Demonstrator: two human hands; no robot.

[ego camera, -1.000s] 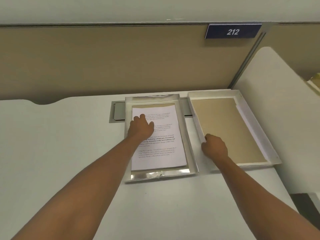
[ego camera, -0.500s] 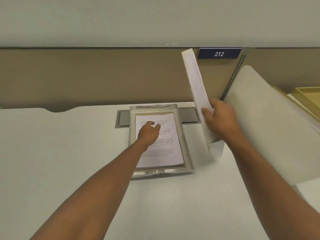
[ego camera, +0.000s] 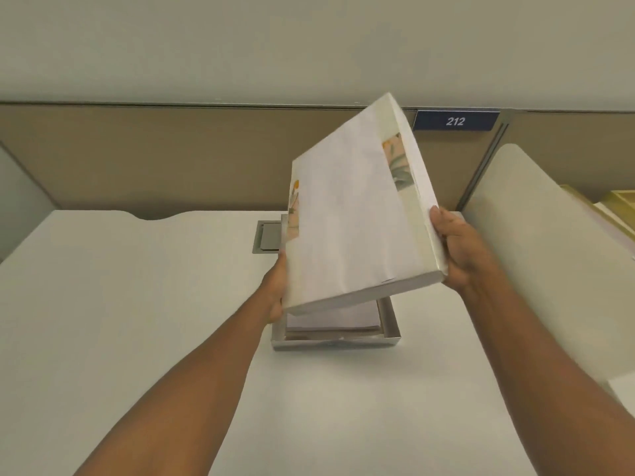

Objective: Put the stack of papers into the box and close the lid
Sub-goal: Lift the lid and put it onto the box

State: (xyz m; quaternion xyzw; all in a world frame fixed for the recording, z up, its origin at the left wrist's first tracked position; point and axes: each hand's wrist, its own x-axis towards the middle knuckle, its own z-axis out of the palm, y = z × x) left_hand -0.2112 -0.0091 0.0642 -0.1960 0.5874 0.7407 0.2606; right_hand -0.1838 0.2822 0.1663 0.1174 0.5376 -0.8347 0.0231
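A white lid (ego camera: 357,214) with faded flower prints hangs tilted above the box, its right side raised. My right hand (ego camera: 460,249) grips its right edge, and my left hand (ego camera: 275,290) holds its lower left edge, mostly hidden behind it. Below it the shallow silver box (ego camera: 336,341) rests on the white desk, only its near end showing. The stack of papers (ego camera: 333,317) lies inside the box, largely covered by the lid.
A grey cable hatch (ego camera: 268,237) is set into the desk (ego camera: 120,304) behind the box. A tan partition with a blue "212" sign (ego camera: 455,121) runs along the back. A cream panel (ego camera: 549,269) leans at the right, and yellowish trays (ego camera: 618,201) sit beyond it.
My right hand has swung the lid from standing on edge at the right to over the box, outer side up. My left hand left the papers and took the lid's left edge.
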